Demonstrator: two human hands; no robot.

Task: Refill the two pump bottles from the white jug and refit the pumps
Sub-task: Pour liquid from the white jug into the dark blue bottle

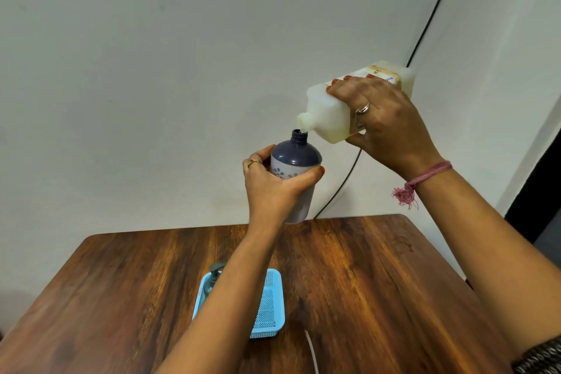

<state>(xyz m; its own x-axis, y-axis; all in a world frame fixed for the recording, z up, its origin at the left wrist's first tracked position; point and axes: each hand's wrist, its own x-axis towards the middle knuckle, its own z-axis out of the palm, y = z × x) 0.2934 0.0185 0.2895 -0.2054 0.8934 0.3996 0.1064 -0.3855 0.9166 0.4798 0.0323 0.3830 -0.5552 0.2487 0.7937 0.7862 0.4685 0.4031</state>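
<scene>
Left hand (273, 188) wrapped around the purple pump bottle (296, 161), thumb and fingers curled about its pale patterned body, bottle held upright in the air above the far edge of the wooden table (379, 282), neck open, pump off. Right hand (385, 121) clamped over the white jug (331, 112), fingers across its labelled top face, thumb underneath, jug tipped steeply down to the left. Jug spout (303, 121) just above and touching or nearly touching the bottle's open neck (299, 135); cannot tell which. Ring on each hand, pink thread band (425, 176) at the right wrist. Down on the table, near its middle, a light blue mesh basket (270, 304), with a second bottle's dark pump head (216, 270) showing in its left part, largely hidden behind the left forearm. Thin white tube (312, 352) lying near the table's front edge. Black cable (434, 12) running down the wall behind the jug.
</scene>
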